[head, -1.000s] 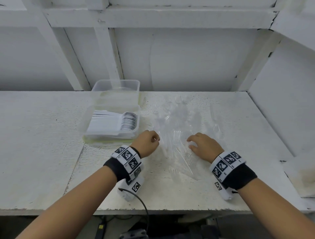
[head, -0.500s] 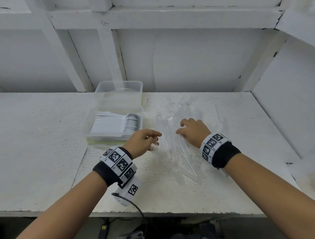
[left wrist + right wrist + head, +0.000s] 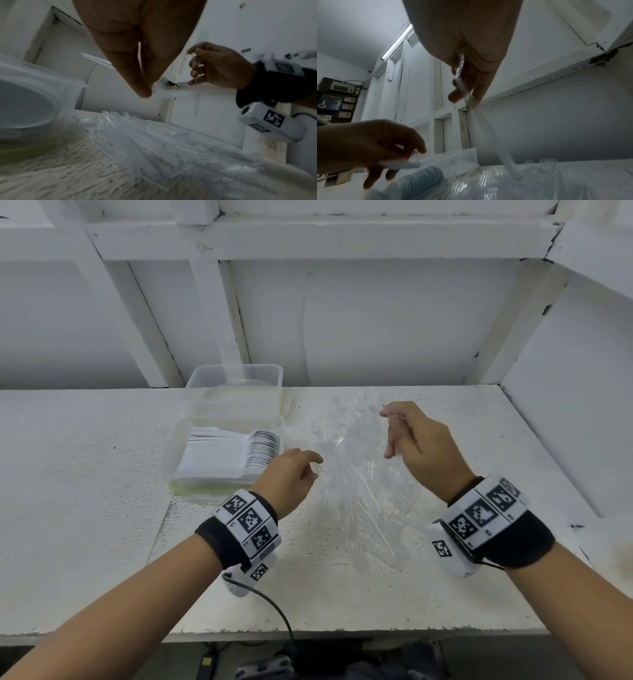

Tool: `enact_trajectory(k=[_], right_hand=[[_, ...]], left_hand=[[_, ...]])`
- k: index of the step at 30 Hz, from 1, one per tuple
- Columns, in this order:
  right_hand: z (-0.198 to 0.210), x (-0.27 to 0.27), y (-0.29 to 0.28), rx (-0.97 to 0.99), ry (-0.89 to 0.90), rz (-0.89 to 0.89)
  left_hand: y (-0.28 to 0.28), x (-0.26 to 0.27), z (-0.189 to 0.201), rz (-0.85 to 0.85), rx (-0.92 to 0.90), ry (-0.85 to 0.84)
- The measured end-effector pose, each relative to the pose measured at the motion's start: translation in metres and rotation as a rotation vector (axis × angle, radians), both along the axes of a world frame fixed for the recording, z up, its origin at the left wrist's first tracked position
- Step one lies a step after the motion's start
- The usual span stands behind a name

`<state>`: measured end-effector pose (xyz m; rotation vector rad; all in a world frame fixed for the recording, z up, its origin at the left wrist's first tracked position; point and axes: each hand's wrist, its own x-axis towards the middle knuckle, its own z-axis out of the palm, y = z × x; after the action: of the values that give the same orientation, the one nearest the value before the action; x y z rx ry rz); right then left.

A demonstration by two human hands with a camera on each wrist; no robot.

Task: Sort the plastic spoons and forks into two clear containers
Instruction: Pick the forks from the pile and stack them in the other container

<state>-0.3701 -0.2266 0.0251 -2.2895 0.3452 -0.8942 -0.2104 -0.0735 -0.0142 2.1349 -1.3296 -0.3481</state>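
Observation:
A loose pile of clear plastic forks (image 3: 359, 494) lies on the white table (image 3: 85, 491), also seen in the left wrist view as the pile (image 3: 137, 146). My left hand (image 3: 317, 465) hovers at the pile's left edge and pinches a clear fork (image 3: 169, 94) by its end. My right hand (image 3: 390, 426) is raised above the far side of the pile and grips a clear utensil (image 3: 462, 86) that hangs down toward it; its head is blurred. The near clear container (image 3: 174, 460) holds stacked white spoons (image 3: 236, 453). The far clear container (image 3: 236, 374) looks empty.
Both containers stand left of the pile, the far one against the white back wall (image 3: 394, 330). A white side panel (image 3: 565, 412) closes the right side. A cable (image 3: 274, 607) hangs from my left wrist over the table's front edge.
My right hand has lifted off the pile, up and away from me, with a clear utensil in its fingers. My left hand has risen a little with its pinched fork.

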Motion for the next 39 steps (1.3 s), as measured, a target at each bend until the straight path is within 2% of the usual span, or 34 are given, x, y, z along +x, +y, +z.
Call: enact_trajectory(k=[3,7,9,11,15,18,22,28,31,36,39], right_hand=[[-0.01,-0.006,0.004,0.043,0.072,-0.008],[-0.028,-0.013,0.006,0.173,0.302,-0.112],[-0.035,-0.018,0.004,0.293,0.373,-0.187],[-0.039,-0.025,-0.001,0.322,0.414,-0.257],[-0.04,-0.039,-0.002,0.348,0.407,-0.297],[-0.043,-0.045,0.001,0.323,0.489,-0.289],[-0.048,-0.048,0.001,0.305,0.547,-0.292],[-0.052,-0.049,-0.002,0.321,0.526,-0.296],[-0.052,-0.047,-0.003,0.329,0.496,-0.298],[-0.048,-0.042,-0.001,0.347,0.47,-0.294],[-0.048,-0.034,-0.003,0.382,0.512,-0.298]], left_hand=[[-0.007,-0.002,-0.001,-0.026,0.049,-0.174],[-0.021,-0.01,-0.007,-0.099,-0.093,-0.373],[-0.031,-0.019,-0.008,-0.163,0.07,-0.346],[-0.039,-0.027,-0.011,-0.241,0.251,-0.291],[-0.051,-0.042,-0.017,-0.387,0.426,-0.167],[-0.057,-0.044,-0.022,-0.491,0.554,-0.16],[-0.064,-0.045,-0.02,-0.535,0.562,-0.205],[-0.055,-0.043,-0.018,-0.625,0.606,-0.249],[-0.051,-0.041,-0.017,-0.591,0.572,-0.255],[-0.043,-0.026,-0.006,-0.468,0.446,0.012],[-0.032,-0.016,-0.001,-0.416,0.496,0.145]])
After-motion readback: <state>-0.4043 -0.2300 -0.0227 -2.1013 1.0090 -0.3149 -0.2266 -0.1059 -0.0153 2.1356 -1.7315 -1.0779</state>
